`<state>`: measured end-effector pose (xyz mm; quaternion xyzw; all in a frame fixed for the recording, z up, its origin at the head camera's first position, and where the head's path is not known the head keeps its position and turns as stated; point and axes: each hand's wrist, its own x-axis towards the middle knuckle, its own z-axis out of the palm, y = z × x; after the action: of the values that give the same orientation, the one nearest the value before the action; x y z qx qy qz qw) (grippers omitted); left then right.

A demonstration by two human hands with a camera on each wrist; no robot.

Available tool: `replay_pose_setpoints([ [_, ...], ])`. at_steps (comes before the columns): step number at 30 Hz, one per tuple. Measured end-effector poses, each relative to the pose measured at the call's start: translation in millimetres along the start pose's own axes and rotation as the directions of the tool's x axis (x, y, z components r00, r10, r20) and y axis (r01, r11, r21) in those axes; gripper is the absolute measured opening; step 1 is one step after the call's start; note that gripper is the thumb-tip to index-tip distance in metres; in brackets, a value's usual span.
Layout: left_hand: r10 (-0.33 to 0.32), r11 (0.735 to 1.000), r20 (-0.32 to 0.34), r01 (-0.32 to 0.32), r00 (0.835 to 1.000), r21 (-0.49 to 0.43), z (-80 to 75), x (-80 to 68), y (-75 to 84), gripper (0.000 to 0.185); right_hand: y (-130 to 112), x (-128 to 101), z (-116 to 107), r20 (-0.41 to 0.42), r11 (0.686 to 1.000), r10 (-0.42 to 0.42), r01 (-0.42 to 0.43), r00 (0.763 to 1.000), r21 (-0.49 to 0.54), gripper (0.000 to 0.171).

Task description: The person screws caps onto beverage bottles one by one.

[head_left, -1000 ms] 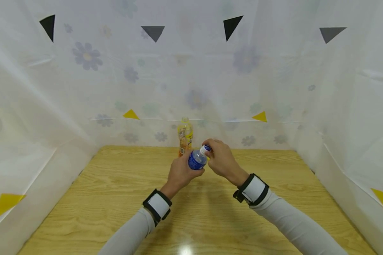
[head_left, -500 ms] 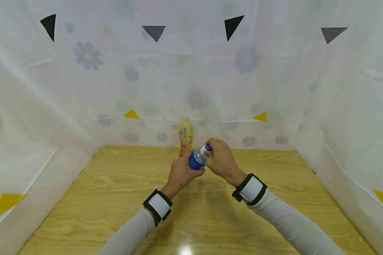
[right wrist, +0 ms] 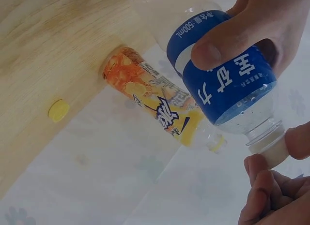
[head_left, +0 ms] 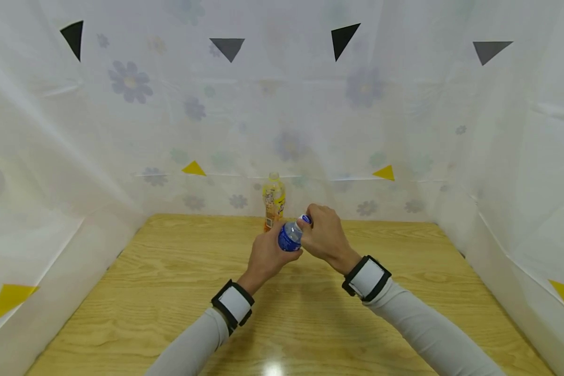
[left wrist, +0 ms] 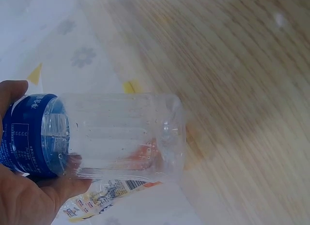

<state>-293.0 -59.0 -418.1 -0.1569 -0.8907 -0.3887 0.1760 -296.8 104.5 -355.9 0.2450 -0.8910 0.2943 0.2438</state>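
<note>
Left hand point(head_left: 268, 254) clamps water bottle point(head_left: 290, 236) at label; right fingers point(right wrist: 264, 186) pinch cap point(right wrist: 276, 150). Juice bottle point(head_left: 273, 200) behind. Hold body firm, twist only cap.

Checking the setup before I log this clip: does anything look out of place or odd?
One thing: a small yellow cap lies loose on the wooden table, apart from the orange-labelled drink bottle standing at the back, whose neck looks uncapped. No spill shows.

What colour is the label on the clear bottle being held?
Blue with white lettering, on the water bottle's label, shown best in the right wrist view.
</note>
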Motion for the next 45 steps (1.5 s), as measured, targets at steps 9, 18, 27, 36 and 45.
replay_pose_setpoints([
  [9, -0.010, 1.000, -0.008, 0.010, 1.000, -0.007, -0.3, 1.5, 1.2, 0.066, 4.6, 1.6, 2.0, -0.071, 0.995, -0.091, 0.089, 0.993, -0.043, 0.033],
  [18, -0.011, 1.000, -0.006, 0.011, 1.000, -0.005, -0.6, 1.2, 0.1, 0.066, 5.2, 3.0, 1.0, -0.051, 0.997, -0.073, 0.072, 0.996, -0.028, 0.034],
  [27, -0.031, 0.999, -0.005, 0.031, 1.000, -0.014, -1.5, 0.2, -0.2, 0.068, 0.6, 1.3, -1.5, 0.012, 0.999, -0.014, 0.015, 1.000, -0.050, 0.032],
  [36, -0.025, 0.999, 0.005, 0.025, 1.000, -0.025, -2.9, 0.5, 0.8, 0.069, -11.4, -3.4, -15.6, 0.170, 0.990, 0.142, -0.137, 0.975, -0.040, 0.055],
  [45, 0.013, 1.000, -0.002, -0.014, 1.000, -0.018, -1.5, -0.1, 0.1, 0.066, -12.7, -4.4, -18.8, 0.198, 0.997, 0.074, -0.073, 0.977, -0.012, 0.033],
])
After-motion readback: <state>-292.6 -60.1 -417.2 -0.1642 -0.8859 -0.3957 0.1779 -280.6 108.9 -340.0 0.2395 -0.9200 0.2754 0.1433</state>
